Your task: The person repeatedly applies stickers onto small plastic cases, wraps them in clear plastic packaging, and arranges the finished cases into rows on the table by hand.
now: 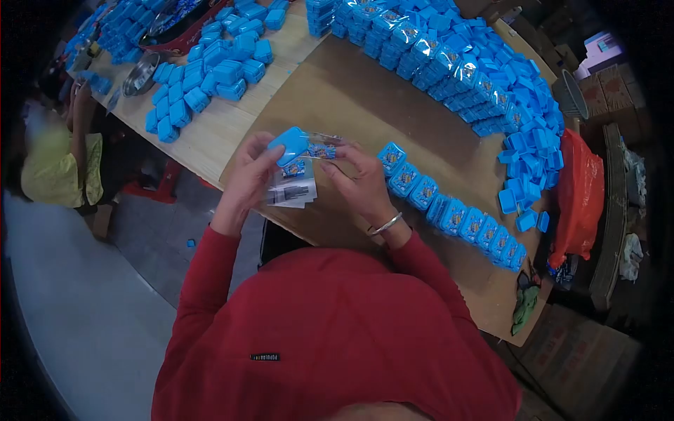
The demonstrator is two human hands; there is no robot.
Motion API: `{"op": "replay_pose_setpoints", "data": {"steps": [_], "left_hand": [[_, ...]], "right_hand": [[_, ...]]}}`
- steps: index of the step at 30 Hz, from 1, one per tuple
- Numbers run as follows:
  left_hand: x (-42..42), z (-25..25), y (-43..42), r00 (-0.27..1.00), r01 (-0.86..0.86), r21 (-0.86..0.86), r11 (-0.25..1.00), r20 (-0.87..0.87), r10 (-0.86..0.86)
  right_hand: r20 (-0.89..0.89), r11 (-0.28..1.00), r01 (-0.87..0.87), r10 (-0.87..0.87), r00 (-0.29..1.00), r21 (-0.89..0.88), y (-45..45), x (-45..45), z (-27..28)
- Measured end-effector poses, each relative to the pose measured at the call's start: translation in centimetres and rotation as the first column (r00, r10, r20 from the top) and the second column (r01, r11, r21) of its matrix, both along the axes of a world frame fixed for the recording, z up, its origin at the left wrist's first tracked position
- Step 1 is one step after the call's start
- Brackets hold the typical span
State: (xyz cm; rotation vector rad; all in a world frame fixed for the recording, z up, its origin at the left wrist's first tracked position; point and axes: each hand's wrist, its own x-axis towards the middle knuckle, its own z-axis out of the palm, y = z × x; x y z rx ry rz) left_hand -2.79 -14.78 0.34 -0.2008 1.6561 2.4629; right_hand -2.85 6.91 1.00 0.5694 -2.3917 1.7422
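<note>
My left hand (250, 172) is closed on a small blue plastic box (289, 145), gripped by its edge. Below that box hang several printed clear plastic bags (291, 189) with a barcode; the same hand seems to hold them too. Closed on a clear printed bag (321, 150), my right hand (359, 177) pinches it between thumb and fingers beside the box. Whether the box is partly inside this bag, I cannot tell. To the right of that hand, a row of wrapped blue boxes (453, 214) with printed fronts runs along the brown board (330, 91).
Plain blue boxes (210, 67) lie heaped at the left, near a metal bowl (142, 74). Stacked wrapped boxes (428, 59) and loose open ones (537, 144) curve along the far right. A red plastic bag (579, 200) hangs there. Another person (60, 168) sits at the left.
</note>
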Motion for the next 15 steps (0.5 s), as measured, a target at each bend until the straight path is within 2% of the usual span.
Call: {"op": "replay_pose_setpoints", "data": {"steps": [3, 6, 7, 10, 12, 15], "left_hand": [[0.5, 0.2, -0.3, 0.999, 0.054, 0.008, 0.998, -0.005, -0.054], [1.0, 0.9, -0.1, 0.997, 0.079, 0.012, 0.997, -0.023, -0.079], [1.2, 1.3, 0.1, 0.996, 0.08, 0.018, 0.997, -0.029, -0.08], [1.7, 2.1, 0.2, 0.989, 0.109, -0.127, 0.986, -0.085, -0.121], [1.9, 2.4, 0.3, 0.986, 0.118, -0.116, 0.986, -0.108, -0.131], [2.2, 2.8, 0.3, 0.983, 0.115, -0.095, 0.989, -0.133, -0.127]], "right_hand": [[0.096, 0.984, 0.008, 0.009, 0.995, -0.177, -0.4, 0.4, 0.9], [0.307, 0.925, 0.003, 0.123, 0.944, -0.381, -0.2, 0.4, 1.9], [0.286, 0.923, -0.015, 0.135, 0.949, -0.384, -0.1, 0.3, 1.8], [0.226, 0.926, -0.056, 0.149, 0.963, -0.373, 0.0, 0.3, 1.3], [0.19, 0.937, -0.057, 0.129, 0.973, -0.343, 0.0, 0.5, 1.8], [0.194, 0.995, -0.069, 0.081, 0.978, -0.069, 0.9, 0.7, 3.0]]}}
